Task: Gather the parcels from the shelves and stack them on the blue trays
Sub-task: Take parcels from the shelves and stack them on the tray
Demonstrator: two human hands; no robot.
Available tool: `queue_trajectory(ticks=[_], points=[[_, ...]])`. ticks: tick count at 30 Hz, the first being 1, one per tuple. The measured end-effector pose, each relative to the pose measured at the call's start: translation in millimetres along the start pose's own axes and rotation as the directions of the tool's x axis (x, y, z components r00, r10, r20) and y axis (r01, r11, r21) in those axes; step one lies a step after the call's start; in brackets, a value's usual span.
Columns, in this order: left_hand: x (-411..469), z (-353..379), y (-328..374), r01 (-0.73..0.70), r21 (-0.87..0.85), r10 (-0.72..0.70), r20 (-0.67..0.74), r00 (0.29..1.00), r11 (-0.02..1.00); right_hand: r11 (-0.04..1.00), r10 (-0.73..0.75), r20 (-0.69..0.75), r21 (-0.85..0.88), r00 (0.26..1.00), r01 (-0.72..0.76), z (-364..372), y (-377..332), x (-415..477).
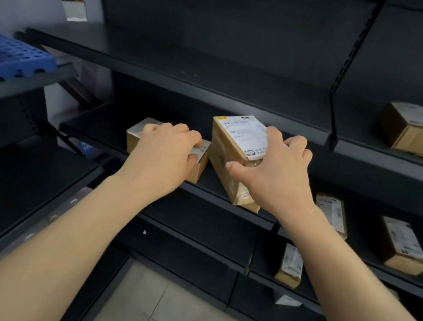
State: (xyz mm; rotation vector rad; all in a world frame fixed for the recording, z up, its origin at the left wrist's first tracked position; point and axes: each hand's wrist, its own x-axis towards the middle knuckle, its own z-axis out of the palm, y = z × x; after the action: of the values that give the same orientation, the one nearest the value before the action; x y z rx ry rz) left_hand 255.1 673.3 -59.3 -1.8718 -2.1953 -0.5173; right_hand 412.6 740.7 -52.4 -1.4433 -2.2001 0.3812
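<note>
Grip: left hand point(170, 144) clamped over small parcel point(136, 133); right hand point(274, 168) wrapped round tall parcel point(232, 147), tilted at middle shelf point(148, 160) front edge. Risk: topple off lip. Blue tray point(5, 58) far left.

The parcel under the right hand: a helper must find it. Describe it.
On the dark middle shelf, two boxes sit under the hands. The right hand grips the taller parcel, tilted, with a big white label on top; its neighbour is lower.
</note>
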Motion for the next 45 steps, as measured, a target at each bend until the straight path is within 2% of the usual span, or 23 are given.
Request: queue_trajectory(ticks=[10, 20, 27, 35, 45], points=[[28, 88, -54, 0.106, -0.047, -0.098, 0.149, 0.984, 0.993, 0.987, 0.125, 0.112, -0.112, 0.986, -0.112, 75, 11, 35], [86, 168, -86, 0.210, -0.148, -0.174, 0.224, 0.959, 0.966, 0.971, 0.206, 0.153, -0.157, 0.967, -0.182, 128, 24, 91], [118, 215, -99, 0.305, -0.117, -0.270, 0.245, 0.931, 0.945, 0.962, 0.244, 0.156, -0.165, 0.957, -0.219, 151, 33, 125], [144, 253, -103, 0.518, -0.092, -0.442, 0.409, 0.798, 0.850, 0.953, 0.246, 0.162, -0.219, 0.956, -0.209, 166, 40, 147], [153, 269, -104, 0.620, -0.131, -0.523, 0.420, 0.742, 0.774, 0.951, 0.249, 0.164, -0.230, 0.955, -0.209, 170, 45, 158]])
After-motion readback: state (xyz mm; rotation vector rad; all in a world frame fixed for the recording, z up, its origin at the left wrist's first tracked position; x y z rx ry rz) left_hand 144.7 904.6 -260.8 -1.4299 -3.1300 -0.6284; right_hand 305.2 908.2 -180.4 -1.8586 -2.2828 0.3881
